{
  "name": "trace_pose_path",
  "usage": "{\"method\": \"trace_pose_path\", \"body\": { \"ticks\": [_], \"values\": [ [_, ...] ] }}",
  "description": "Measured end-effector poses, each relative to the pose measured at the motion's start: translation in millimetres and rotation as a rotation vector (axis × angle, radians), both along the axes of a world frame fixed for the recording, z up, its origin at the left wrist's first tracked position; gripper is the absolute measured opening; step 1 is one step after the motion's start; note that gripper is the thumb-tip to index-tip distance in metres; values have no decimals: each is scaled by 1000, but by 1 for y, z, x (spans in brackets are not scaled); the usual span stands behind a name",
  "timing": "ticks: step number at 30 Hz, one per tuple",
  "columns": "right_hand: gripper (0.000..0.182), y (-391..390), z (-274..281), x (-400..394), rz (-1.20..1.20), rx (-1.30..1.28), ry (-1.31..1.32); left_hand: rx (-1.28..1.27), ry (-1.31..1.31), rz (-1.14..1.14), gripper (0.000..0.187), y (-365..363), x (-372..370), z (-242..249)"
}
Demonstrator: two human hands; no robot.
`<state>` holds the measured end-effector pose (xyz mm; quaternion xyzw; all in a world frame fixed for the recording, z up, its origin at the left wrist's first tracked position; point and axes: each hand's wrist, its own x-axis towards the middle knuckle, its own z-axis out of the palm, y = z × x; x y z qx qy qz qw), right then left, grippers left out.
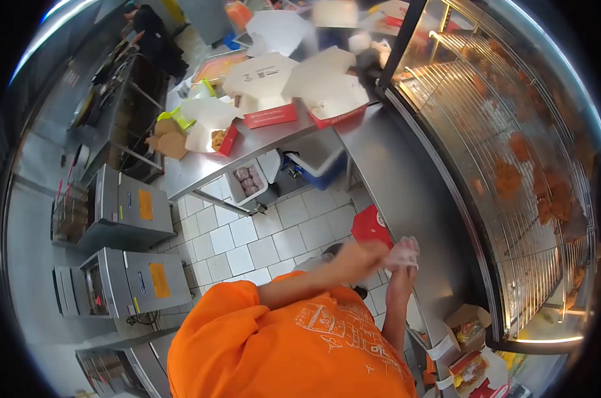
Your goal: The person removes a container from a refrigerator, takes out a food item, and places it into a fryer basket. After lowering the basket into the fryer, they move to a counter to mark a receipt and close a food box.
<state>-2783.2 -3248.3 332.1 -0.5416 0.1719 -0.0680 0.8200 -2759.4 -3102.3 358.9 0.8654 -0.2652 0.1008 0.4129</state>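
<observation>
Both hands meet low over the steel counter (406,192), beside a warming cabinet of fried chicken (512,179). The left hand (363,255) is curled, fingers pinching a thin translucent glove (404,253) — which covers the right hand (401,260). How tightly the right hand closes cannot be told.

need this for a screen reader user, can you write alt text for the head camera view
A person in an orange shirt brings both hands together at a steel counter, the left hand touching the right hand, which seems to wear a thin clear glove. Open white and red food boxes lie on the counter beyond, beside a glass case of fried chicken.
</observation>
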Motion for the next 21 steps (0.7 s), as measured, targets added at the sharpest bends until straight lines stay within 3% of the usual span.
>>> {"method": "trace_pose_path", "body": {
  "ticks": [3, 5, 8, 10, 12, 14, 16, 17, 19, 21],
  "values": [
    [36, -4, -3, -6, 377, -374, 181, 54, 202, 195, 18, 37, 58, -19],
    [34, 10, 7, -4, 302, -436, 221, 66, 367, 102, 18, 50, 87, -20],
    [26, 20, 5, 13, 203, -474, 184, 94, 332, -91, 23, 50, 106, -19],
    [21, 26, 11, 24, -38, -278, 105, 40, 349, -138, 28, 39, 106, -9],
    [21, 23, 1, 27, 160, -574, 76, 31, 395, -245, 39, 28, 105, -21],
    [22, 33, 4, 22, -31, -676, 1, 51, 342, -285, 33, 19, 108, -33],
    [21, 25, 30, 13, -245, -666, 115, -43, 272, -318, 29, 19, 121, -25],
    [21, 12, 30, -7, -350, -690, 165, -122, 417, -334, 30, 22, 123, -25],
    [29, -16, 28, -42, -818, -1372, 186, -188, 575, -361, 31, 15, 131, -33],
    [26, -73, 31, -105, -1145, -1554, 562, -62, 602, -410, 37, 9, 128, -36]
  ]
}}
